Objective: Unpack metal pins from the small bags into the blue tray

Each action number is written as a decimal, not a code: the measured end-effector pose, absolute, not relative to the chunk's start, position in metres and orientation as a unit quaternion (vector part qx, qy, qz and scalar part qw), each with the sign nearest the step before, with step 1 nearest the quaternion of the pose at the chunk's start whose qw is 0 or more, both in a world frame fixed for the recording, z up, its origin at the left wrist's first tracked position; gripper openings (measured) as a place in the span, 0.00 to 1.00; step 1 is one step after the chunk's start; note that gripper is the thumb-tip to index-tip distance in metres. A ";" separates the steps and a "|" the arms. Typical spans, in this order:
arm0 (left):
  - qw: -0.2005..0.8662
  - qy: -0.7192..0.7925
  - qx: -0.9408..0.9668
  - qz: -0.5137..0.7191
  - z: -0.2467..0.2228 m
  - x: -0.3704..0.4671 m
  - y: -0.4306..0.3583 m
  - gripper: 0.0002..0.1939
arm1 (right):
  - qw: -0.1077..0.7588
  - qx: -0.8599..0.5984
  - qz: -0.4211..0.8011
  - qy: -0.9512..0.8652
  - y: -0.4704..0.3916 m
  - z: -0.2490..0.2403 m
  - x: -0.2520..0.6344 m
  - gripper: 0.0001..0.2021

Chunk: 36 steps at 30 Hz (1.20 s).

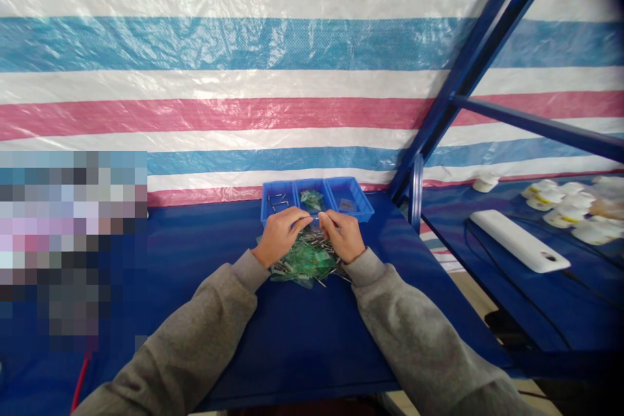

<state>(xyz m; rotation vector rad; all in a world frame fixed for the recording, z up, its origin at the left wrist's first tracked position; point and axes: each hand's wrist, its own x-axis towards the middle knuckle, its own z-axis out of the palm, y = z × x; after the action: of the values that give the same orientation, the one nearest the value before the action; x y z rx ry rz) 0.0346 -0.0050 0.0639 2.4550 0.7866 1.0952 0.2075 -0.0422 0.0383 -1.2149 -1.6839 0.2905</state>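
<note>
My left hand [283,234] and my right hand [342,234] meet above a pile on the blue table, both closed in a pinch. A short, thin metal rod [314,218] spans the gap between their fingertips; its full shape is hidden. Beneath them lies a heap of green-tinted clear plastic bags [308,261] mixed with several thin metal rods [322,283]. Just behind the hands stands a blue three-compartment tray [363,211]. Its left compartment holds several L-shaped metal pieces [279,200] like hex keys, the middle one green plastic bags [312,199], the right one a small clear bag [347,205].
A blue metal frame [453,97] rises right of the tray. Beyond it, a second blue table bears a white oblong device [519,240] with cables and several white round containers [565,208]. A striped plastic sheet [244,45] hangs behind. The left side is pixelated.
</note>
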 end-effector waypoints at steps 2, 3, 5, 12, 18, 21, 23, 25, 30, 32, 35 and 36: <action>0.167 0.287 0.869 0.366 0.064 0.034 -0.005 0.15 | 0.507 -0.497 0.127 -0.693 -0.042 0.038 0.207 0.18; 0.166 0.296 0.870 0.358 0.064 0.034 -0.005 0.17 | 0.513 -0.492 0.130 -0.691 -0.043 0.038 0.207 0.17; 0.170 0.312 0.869 0.346 0.064 0.033 -0.006 0.19 | 0.524 -0.483 0.132 -0.689 -0.043 0.039 0.206 0.14; 0.189 0.304 0.856 0.373 0.066 0.034 -0.006 0.16 | 0.501 -0.493 0.101 -0.704 -0.042 0.039 0.206 0.18; 0.194 0.254 0.851 0.417 0.067 0.036 -0.006 0.12 | 0.476 -0.504 0.117 -0.711 -0.041 0.037 0.206 0.22; 0.218 0.248 0.843 0.425 0.067 0.035 -0.008 0.11 | 0.485 -0.516 0.118 -0.696 -0.041 0.036 0.206 0.23; 0.248 0.257 0.837 0.414 0.068 0.034 -0.009 0.11 | 0.500 -0.525 0.110 -0.680 -0.040 0.036 0.207 0.23; 0.271 0.269 0.832 0.402 0.069 0.034 -0.010 0.10 | 0.511 -0.530 0.103 -0.669 -0.040 0.037 0.207 0.23; 0.231 0.298 0.845 0.379 0.068 0.033 -0.010 0.10 | 0.523 -0.530 0.099 -0.661 -0.041 0.037 0.207 0.22; 0.188 0.303 0.852 0.384 0.068 0.033 -0.009 0.11 | 0.524 -0.530 0.099 -0.659 -0.041 0.037 0.207 0.22; 0.153 0.290 0.858 0.397 0.067 0.033 -0.008 0.12 | 0.530 -0.531 0.095 -0.655 -0.041 0.038 0.207 0.23; 0.155 0.282 0.857 0.402 0.067 0.033 -0.008 0.12 | 0.532 -0.531 0.093 -0.653 -0.042 0.038 0.208 0.23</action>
<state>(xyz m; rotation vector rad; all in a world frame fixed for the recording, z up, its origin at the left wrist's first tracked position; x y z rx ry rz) 0.0329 -0.0082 0.0673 2.4567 0.8082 1.1520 0.2075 -0.0417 0.0380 -1.2672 -1.5584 0.2214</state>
